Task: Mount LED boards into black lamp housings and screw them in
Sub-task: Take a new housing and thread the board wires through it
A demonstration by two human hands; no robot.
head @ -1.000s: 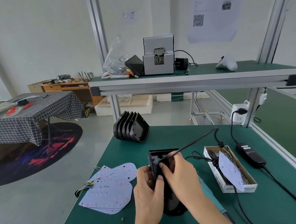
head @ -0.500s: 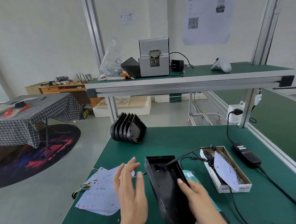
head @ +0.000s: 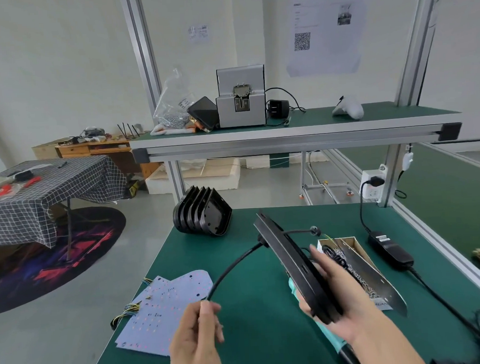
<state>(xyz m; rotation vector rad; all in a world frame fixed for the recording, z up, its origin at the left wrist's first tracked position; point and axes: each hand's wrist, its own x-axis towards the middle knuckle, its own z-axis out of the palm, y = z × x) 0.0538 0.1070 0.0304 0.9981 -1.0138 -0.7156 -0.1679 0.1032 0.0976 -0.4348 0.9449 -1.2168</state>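
Observation:
My right hand (head: 339,293) holds a black lamp housing (head: 290,262) on edge above the green bench, fingers wrapped behind it. A black cable (head: 232,268) runs out of the housing's upper end and curves down to my left hand (head: 198,337), which pinches its free end. A pile of pale LED boards (head: 167,305) with coloured wires lies at the bench's left edge. A stack of empty black housings (head: 204,214) leans at the bench's far left corner. A teal electric screwdriver (head: 294,290) lies under my right hand, mostly hidden.
A cardboard box of screws (head: 350,248) with a dark board leaning out of it stands right of the housing. A black power adapter (head: 389,249) and its cord run along the right edge. The upper shelf (head: 286,140) carries a screw feeder, a bag and a controller.
The housing has been turned on edge and swung right in my right hand. My left hand, open a moment ago, has taken the cable's end and drawn it out to the left.

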